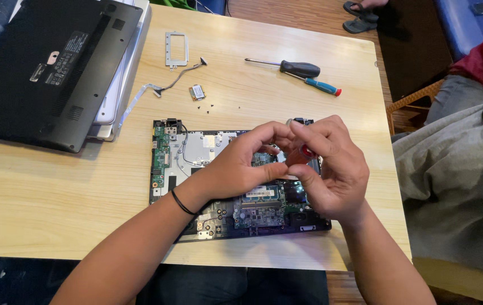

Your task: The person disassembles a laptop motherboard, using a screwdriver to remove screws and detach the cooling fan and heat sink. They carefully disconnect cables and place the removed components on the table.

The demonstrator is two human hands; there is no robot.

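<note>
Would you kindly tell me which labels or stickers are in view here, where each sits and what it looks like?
Sticker on the black laptop base cover, far left: small, rectangular, grey.
Label on the memory module in the opened laptop, below the left hand: narrow white strip.
Label on the small loose card, mid-table: pale rectangle.

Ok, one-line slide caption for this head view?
Left hand and right hand meet, pinching a small red-tipped part above an opened laptop chassis on a wooden table; two screwdrivers lie beyond.

Small grey labels [66, 56] on the black laptop cover [49, 68], far left of table
</note>
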